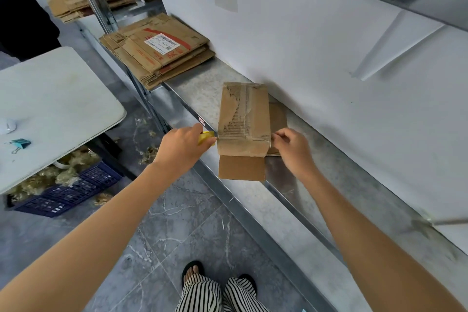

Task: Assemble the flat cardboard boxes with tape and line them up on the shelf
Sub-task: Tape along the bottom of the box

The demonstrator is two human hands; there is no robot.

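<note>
Box (243, 119) lies on shelf (197, 83), long side running back toward the wall, near end at the shelf's front lip. Corrugated cardboard, worn: top skin torn off in patches, ribbed fluting exposed, glossy clear tape along the top seam. One flap (241, 167) hangs loose off the near end, past the lip.

Judged light and hollow, stiff along the folded edges, soft mid-panel. Torn skin likely takes tape poorly. Best held at corners and edges, not pressed on the top face.

Left hand (182, 147) is curled round a small yellow tool (205, 138), probably a tape cutter, held against the box's near left corner. Right hand (291, 147): thumb and forefinger pinch the near right corner, other fingers curled. Whether tape lies under them, cannot tell.

Stack of flat boxes (157, 50) sits farther left on the shelf, well apart, labelled, edges frayed. Shelf is mottled galvanized metal, smooth, so the box would likely slide easily.
</note>
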